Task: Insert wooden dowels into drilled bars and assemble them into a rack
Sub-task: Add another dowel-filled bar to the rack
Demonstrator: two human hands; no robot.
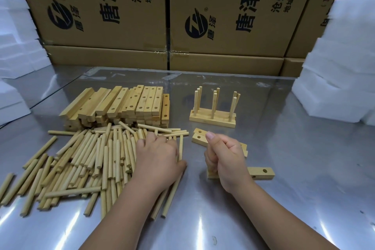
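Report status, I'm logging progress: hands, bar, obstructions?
Left hand on dowel pile. Right hand fisted over drilled bar. Finished rack stands behind. Nothing blocking.

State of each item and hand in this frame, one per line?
Rack: assembled, dowels upright.
Bar stack: piled, holes empty.
Dowel pile: loose, lying flat.
Near bar: flat, end hole empty.
Left hand: on dowel pile.
Right hand: closed around a dowel over near bar.
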